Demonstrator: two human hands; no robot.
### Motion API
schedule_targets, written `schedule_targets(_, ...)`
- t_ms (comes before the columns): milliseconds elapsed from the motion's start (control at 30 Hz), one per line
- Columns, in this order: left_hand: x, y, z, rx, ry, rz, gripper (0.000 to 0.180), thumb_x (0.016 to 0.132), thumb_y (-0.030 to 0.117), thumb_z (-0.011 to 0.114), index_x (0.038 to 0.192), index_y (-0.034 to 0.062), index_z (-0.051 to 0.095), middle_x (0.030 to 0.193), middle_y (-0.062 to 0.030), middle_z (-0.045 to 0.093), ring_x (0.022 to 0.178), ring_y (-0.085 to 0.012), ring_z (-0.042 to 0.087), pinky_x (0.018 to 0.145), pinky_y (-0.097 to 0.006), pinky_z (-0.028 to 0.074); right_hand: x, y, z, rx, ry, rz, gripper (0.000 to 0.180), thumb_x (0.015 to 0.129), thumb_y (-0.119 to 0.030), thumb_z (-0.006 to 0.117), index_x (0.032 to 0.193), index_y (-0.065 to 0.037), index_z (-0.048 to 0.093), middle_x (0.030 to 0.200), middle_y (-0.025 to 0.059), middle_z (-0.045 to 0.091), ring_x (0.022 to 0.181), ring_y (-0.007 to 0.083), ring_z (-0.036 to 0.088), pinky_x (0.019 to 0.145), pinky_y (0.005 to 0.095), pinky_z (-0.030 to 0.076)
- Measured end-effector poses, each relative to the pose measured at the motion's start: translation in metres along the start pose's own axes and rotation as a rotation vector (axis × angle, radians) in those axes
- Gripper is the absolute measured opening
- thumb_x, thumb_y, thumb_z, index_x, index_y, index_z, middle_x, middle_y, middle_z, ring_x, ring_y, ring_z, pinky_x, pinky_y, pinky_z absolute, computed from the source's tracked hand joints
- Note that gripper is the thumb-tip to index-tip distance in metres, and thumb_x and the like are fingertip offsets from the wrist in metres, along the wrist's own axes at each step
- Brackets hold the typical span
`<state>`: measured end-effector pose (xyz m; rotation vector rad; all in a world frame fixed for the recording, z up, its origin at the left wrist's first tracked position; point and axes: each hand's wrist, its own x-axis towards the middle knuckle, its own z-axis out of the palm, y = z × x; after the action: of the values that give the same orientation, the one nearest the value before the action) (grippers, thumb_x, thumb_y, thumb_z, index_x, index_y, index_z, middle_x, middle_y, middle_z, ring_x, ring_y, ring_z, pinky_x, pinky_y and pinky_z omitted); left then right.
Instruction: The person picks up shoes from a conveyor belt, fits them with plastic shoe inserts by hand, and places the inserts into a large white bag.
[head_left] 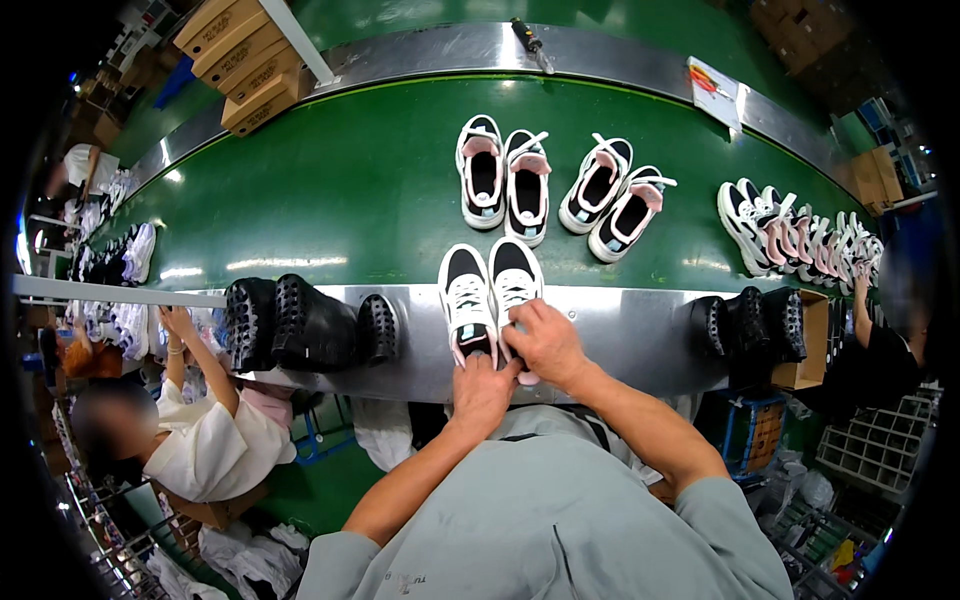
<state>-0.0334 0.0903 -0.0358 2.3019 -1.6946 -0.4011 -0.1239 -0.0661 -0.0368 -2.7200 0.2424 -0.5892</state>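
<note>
both hands (515, 365) close together, fingers curled, forearms extended forward

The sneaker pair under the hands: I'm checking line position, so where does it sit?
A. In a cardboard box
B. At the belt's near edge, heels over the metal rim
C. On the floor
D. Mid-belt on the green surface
B: the pair straddles the green belt and metal rim, with the left hand and right hand on its heels.
</note>
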Motion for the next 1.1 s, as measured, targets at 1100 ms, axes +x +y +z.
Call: schedule_targets(1100, 0.157, -0.222, -0.121, 0.451, 0.089, -0.056, 0.022, 0.080, 0.014, 0.069, 0.102, 0.0133, 0.071, 0.088, -0.0157, 0.067, 0.086, -0.0337, 0.065, 0.072, -0.047, 0.053, -0.052, 0.218, -0.119, -0.451, -0.002, 0.895, 0.056, 0.085, -0.032, 0.075, 0.133, -0.010, 0.058, 0.115, 0.0195, 0.064, 0.107, 0.0409, 0.061, 0.088, 0.0513, 0.047)
